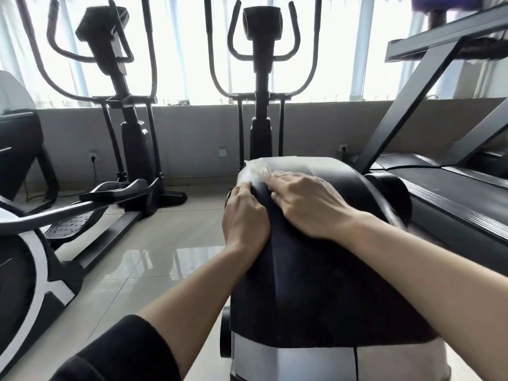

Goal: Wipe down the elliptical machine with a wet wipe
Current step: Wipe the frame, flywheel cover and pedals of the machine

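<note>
The elliptical machine's black flywheel housing (316,270) fills the lower middle, and its console and handlebars (262,26) rise behind it. A white wet wipe (257,169) lies spread over the top front of the housing. My left hand (244,215) rests on the housing's left side, its fingertips pinching the wipe's near left edge. My right hand (305,204) lies flat on the housing, its straight fingers pressing the wipe's right part. The fingertips of both hands are partly hidden by the wipe and the housing's curve.
A second elliptical (115,111) stands at the left with its pedal arms (90,204) reaching toward me. A treadmill (453,188) runs along the right. A glossy tiled floor (154,257) lies between the machines, and a low wall with windows is behind.
</note>
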